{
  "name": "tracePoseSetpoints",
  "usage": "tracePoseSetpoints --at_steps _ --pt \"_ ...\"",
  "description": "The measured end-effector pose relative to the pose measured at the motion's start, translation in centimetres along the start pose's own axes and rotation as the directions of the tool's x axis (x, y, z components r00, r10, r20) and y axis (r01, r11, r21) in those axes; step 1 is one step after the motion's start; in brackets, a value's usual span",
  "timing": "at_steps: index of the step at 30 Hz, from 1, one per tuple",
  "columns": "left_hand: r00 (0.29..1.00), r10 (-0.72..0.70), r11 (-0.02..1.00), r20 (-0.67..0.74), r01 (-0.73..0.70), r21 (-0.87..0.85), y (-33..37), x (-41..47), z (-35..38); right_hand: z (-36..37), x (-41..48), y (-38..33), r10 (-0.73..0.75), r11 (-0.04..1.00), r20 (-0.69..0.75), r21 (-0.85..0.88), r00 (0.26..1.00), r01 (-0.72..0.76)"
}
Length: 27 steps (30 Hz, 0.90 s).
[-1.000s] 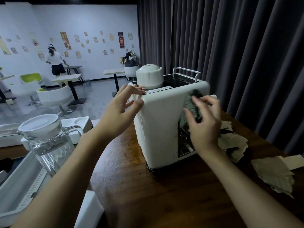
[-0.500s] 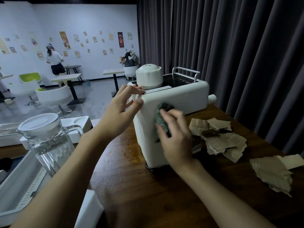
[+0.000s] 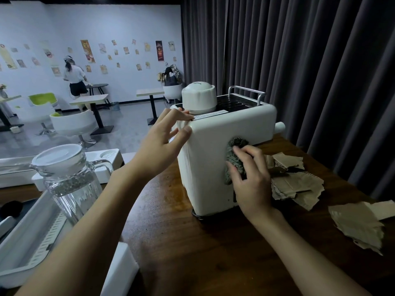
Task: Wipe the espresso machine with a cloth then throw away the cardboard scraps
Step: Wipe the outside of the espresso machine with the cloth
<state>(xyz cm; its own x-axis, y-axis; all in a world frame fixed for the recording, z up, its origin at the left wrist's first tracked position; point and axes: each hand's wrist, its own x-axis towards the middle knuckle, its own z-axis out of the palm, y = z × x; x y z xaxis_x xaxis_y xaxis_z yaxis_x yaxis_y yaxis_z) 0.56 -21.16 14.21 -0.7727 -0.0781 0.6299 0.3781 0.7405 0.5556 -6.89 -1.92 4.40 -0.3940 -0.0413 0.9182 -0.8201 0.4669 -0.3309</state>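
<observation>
The white espresso machine [image 3: 213, 150] stands upright on the dark wooden table [image 3: 192, 242], its plain near face turned toward the camera. The left hand [image 3: 162, 142] reaches in from the lower left with the forearm stretched long and the wrist bent slightly back. Its fingers are spread and nearly straight, their tips resting on the machine's top left corner while the thumb presses the edge just below, so it grips nothing. The right hand [image 3: 250, 178] comes in from the lower right, back of the hand to the camera. Its fingers are curled around a bunched grey-green cloth [image 3: 234, 154], holding it flat against the right part of the near face. The cloth shows above and to the left of the fingers. The torn cardboard scraps [image 3: 299, 184] lie on the table just right of the machine, behind the right hand, and a second pile [image 3: 359, 225] lies farther right. A glass pitcher [image 3: 68, 180] stands at the left.
</observation>
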Motion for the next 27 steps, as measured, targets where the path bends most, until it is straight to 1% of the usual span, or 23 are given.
tracePoseSetpoints --at_steps 3,5,9,13,16,21,27 --pt "1.000 0.002 1.000 0.000 -0.002 -0.017 -0.1 0.0 0.1 0.5 -0.5 -0.5 0.018 1.000 -0.008 0.012 1.000 -0.018" --pt "1.000 0.005 1.000 -0.003 -0.005 -0.019 -0.1 0.0 0.1 1.1 -1.2 -1.5 0.028 0.999 0.012 0.035 1.000 -0.028" --pt "1.000 0.015 0.998 -0.009 -0.015 -0.058 -0.1 0.0 0.1 2.4 -3.0 -3.4 -0.050 0.996 0.109 0.079 0.993 0.041" --pt "1.000 0.021 0.998 -0.004 -0.021 -0.058 -0.2 -0.1 0.1 2.4 -3.1 -3.4 -0.062 0.993 0.130 0.103 0.990 0.049" --pt "1.000 0.022 0.998 -0.001 -0.022 -0.060 -0.2 -0.1 0.0 2.0 -2.6 -2.9 -0.065 0.995 0.137 0.090 0.988 0.053" --pt "1.000 0.010 1.000 0.003 -0.010 -0.009 -0.1 -0.1 0.0 1.0 -2.4 -1.1 0.088 0.994 0.039 0.067 0.995 -0.090" --pt "1.000 0.008 0.999 -0.014 -0.009 -0.052 -0.2 -0.1 0.3 1.5 -3.0 -1.3 0.157 0.986 -0.004 0.051 0.988 -0.157"
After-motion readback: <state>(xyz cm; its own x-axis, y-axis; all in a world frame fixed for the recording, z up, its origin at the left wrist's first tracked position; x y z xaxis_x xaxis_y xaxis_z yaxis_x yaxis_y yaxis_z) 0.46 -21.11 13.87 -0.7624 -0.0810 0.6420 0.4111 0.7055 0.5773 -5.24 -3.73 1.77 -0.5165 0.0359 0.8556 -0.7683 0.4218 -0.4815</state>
